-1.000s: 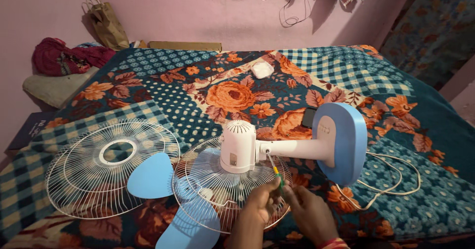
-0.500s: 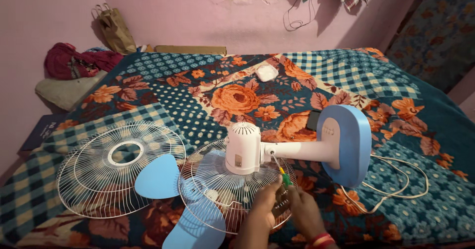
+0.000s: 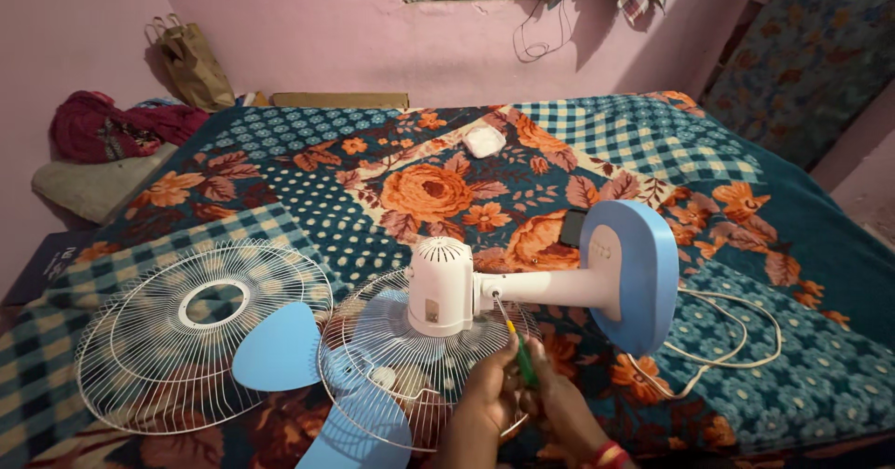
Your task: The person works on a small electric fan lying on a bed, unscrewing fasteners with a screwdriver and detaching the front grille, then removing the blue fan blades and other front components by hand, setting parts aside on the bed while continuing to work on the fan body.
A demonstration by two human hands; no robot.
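both hands meet at the bottom centre of the view. the left hand (image 3: 487,396) and right hand (image 3: 557,411) have their fingers curled together around the green handle of a screwdriver (image 3: 518,348). its shaft angles up and left, with the tip at the joint where the white neck meets the motor housing (image 3: 440,285) of a fan lying on its side on the floral bedspread (image 3: 438,185). the rear grille (image 3: 410,362) and blue blades (image 3: 280,348) lie under the housing. the front grille (image 3: 200,329) lies just left. the blue base (image 3: 639,273) stands on edge at right, its cord (image 3: 736,338) looped beside it.
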